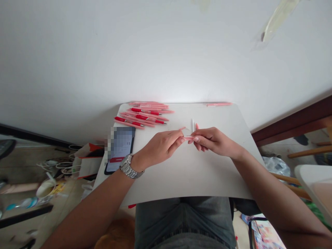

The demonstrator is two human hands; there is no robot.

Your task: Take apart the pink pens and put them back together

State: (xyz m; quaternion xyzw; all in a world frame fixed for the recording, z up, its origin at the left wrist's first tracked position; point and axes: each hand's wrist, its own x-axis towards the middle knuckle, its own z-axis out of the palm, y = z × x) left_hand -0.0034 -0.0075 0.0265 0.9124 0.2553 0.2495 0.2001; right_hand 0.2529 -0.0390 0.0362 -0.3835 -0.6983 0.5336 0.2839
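My left hand (165, 142) and my right hand (215, 141) meet above the middle of the white table, fingertips nearly touching. Both pinch a slim pink pen part (190, 137) that lies level between them. A thin clear, whitish tube (192, 124) sticks up by the right fingers, its lower end hidden. Just beyond the left fingertips shows a small pink piece (182, 128); I cannot tell whether it is held. A heap of pink pens (145, 121) with a few red pens (151, 119) lies at the table's back left.
On the left edge of the table (166, 183) lies a phone (120, 147) with its screen lit. One pink pen (219, 104) rests at the back right, along the wall (176, 52). A chair (308, 151) stands to the right; bags, cables and a bottle (26, 203) lie left.
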